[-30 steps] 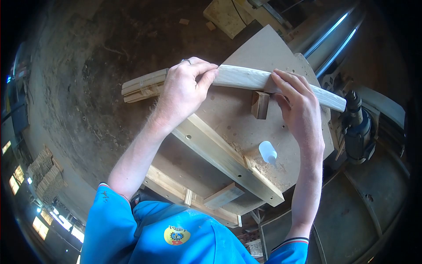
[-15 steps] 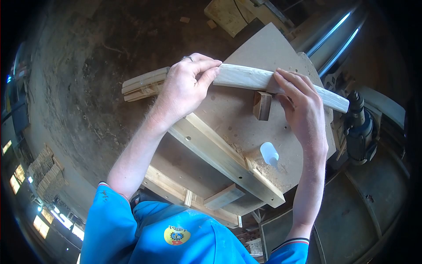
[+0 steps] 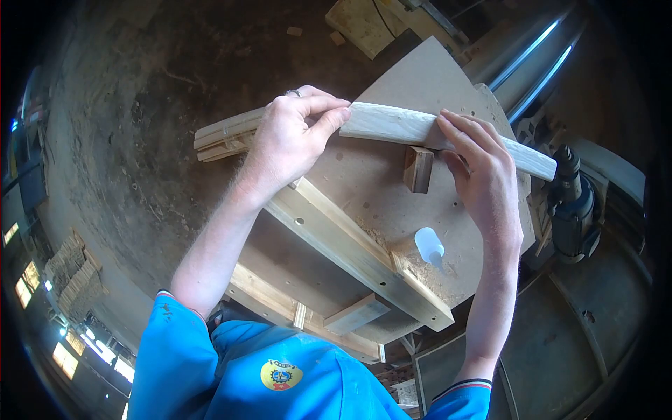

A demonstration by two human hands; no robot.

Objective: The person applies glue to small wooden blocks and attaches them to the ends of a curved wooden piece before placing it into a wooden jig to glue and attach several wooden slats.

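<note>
A pale wooden slat [image 3: 392, 122] lies across the far part of the workbench, appearing curved in this wide view. My left hand [image 3: 290, 133], with a ring on one finger, pinches the slat near its left end. Further right, my right hand [image 3: 483, 150] is closed over the slat, fingers on top and thumb at the near edge. A small brown wood block [image 3: 418, 169] stands just below the slat, between my hands. Partly behind my left hand is a bundle of thin wooden strips [image 3: 227, 135]. What my left fingertips cover is hidden.
A wooden frame with drilled rails [image 3: 329, 238] lies on the near side of the workbench [image 3: 413, 77]. A white plastic bottle [image 3: 428, 245] rests on its side near sawdust. A power drill [image 3: 575, 210] is at the right, beside a dark metal panel [image 3: 595, 315].
My left hand has shifted very slightly left along the slat. My right hand, the slat and the block look almost unmoved.
</note>
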